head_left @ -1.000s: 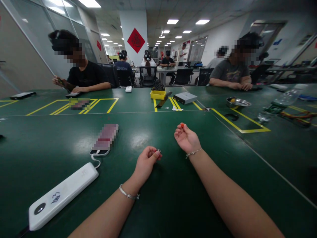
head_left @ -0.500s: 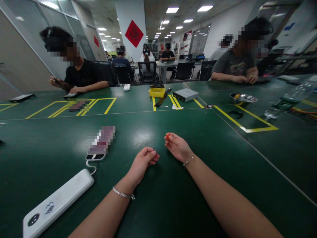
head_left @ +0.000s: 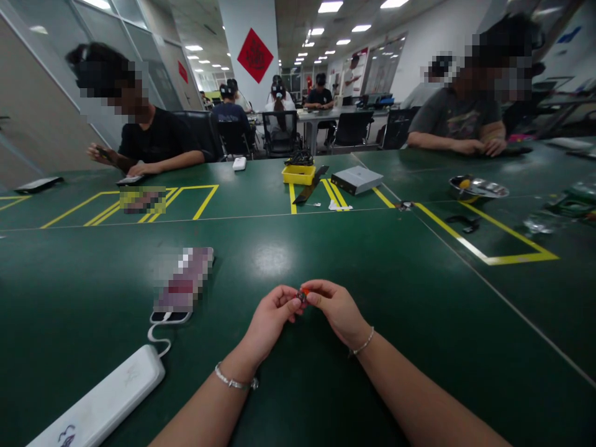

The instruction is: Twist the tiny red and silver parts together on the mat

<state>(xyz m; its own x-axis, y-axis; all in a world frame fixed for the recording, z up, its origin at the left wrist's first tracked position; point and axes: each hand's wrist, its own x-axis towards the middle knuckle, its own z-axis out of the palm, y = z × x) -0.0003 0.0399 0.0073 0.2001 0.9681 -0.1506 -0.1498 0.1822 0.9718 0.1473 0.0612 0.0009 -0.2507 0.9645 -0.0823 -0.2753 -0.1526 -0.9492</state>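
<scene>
Pinching a small dark piece (head_left: 301,298), the left hand (head_left: 267,320) has its fingers (head_left: 291,305) drawn narrow around it; the right hand (head_left: 339,313) holds an orange piece (head_left: 305,291) the same way. Both pieces are between the two hands, over the counter (head_left: 419,335); whether they touch is too small to tell. Each is probably light enough for a fingertip grip. The orange piece looks like stiff plastic; the dark piece has a shine that suggests a hard, perhaps slippery surface. Holding each by its outer edges, with gentle pressure, seems best.
</scene>
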